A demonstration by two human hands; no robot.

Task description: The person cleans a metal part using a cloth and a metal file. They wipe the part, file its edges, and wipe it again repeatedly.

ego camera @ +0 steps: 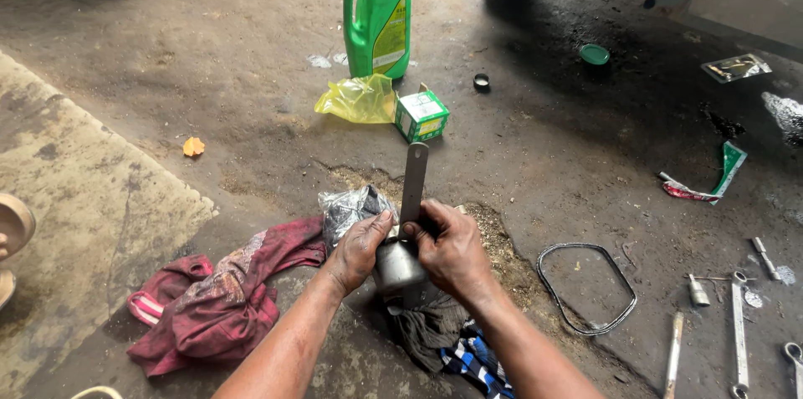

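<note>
My left hand [358, 248] and my right hand [452, 250] both grip a small grey metal cylinder [396, 267], held just above a dark cloth on the ground. A flat grey metal bar [412, 181] sticks upward from between my hands, and my right fingers wrap its lower end. Both hands are dark with grease. The cylinder's lower part is hidden by my palms.
Red rag [219, 292] lies at left, checked cloth [473, 359] under my arms. Green oil jug [379, 21], yellow bag [358, 100], small green box [421, 115] stand ahead. Black rubber gasket [587, 286], wrenches [738, 330] and a green cap [595, 53] lie at right, near a vehicle.
</note>
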